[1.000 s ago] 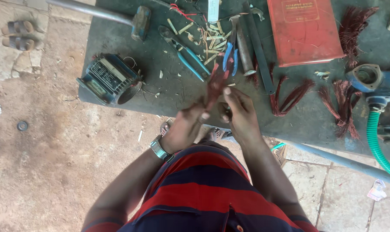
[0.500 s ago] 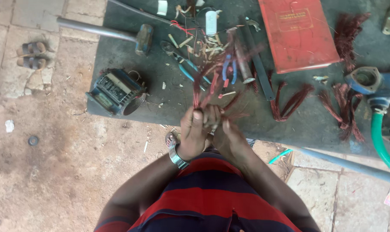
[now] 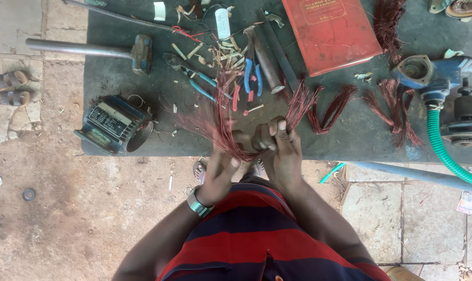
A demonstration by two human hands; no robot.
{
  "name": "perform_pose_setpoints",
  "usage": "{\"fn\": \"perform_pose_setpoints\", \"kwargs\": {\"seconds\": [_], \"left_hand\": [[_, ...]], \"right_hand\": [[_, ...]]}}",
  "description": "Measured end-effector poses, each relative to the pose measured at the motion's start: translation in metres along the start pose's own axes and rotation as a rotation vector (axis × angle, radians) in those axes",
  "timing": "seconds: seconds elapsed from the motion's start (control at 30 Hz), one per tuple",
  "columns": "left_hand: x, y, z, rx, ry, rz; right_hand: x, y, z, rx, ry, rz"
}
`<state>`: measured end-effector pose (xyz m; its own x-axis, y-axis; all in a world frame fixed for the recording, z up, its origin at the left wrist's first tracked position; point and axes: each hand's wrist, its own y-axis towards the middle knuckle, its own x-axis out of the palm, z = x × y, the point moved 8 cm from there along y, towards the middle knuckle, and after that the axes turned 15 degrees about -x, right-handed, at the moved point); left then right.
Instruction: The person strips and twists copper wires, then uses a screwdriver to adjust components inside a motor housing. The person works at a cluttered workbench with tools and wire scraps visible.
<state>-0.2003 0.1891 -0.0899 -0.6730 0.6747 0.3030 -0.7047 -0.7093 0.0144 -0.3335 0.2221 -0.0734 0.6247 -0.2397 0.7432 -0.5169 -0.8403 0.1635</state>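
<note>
Both of my hands hold one bundle of reddish copper winding wire (image 3: 223,122) above the near edge of a dark green work mat (image 3: 350,140). My left hand (image 3: 220,171), with a wristwatch, grips the bent middle of the bundle from below. My right hand (image 3: 277,148) is closed around the other end, whose cut strands (image 3: 301,104) fan upward. The left part of the bundle is blurred by motion.
On the mat lie an electric motor housing (image 3: 113,125), a hammer (image 3: 90,50), blue-handled pliers (image 3: 197,78), more wire loops (image 3: 334,106), a red metal box (image 3: 332,31) and a blue pump with green hose (image 3: 438,78). Sandals (image 3: 9,88) rest on the paving at left.
The hands have risen and spread apart slightly; the wire bundle has swung left and fanned out. The view has shifted so the mat sits lower in frame.
</note>
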Motion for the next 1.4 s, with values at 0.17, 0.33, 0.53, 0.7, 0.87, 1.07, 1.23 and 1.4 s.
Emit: {"fn": "perform_pose_setpoints", "kwargs": {"seconds": [0.17, 0.33, 0.53, 0.7, 0.87, 1.07, 1.23, 1.4], "left_hand": [[-0.024, 0.019, -0.017, -0.217, -0.494, 0.068], [-0.019, 0.019, -0.005, -0.346, -0.91, -0.036], [-0.012, 0.024, 0.01, -0.219, -0.338, -0.033], [-0.043, 0.022, -0.035, -0.529, -0.608, 0.222], [-0.053, 0.026, -0.042, -0.538, -0.402, 0.25], [-0.062, 0.028, -0.057, -0.687, -0.519, 0.229], [-0.069, 0.016, -0.071, -0.891, -0.43, 0.271], [-0.03, 0.012, -0.072, -0.927, -0.308, -0.191]], "right_hand": [[-0.016, -0.006, 0.014, -0.076, -0.388, -0.112], [-0.023, -0.005, 0.016, -0.106, -0.545, -0.07], [-0.035, -0.001, 0.033, 0.168, -0.222, 0.094], [-0.027, -0.006, 0.049, 0.285, 0.02, 0.085], [-0.037, -0.014, 0.065, 0.364, -0.068, 0.119], [-0.029, -0.023, 0.081, 0.452, -0.11, 0.008], [-0.03, -0.012, 0.074, 0.45, -0.128, 0.048], [-0.047, -0.005, 0.071, 0.444, -0.116, 0.189]]}}
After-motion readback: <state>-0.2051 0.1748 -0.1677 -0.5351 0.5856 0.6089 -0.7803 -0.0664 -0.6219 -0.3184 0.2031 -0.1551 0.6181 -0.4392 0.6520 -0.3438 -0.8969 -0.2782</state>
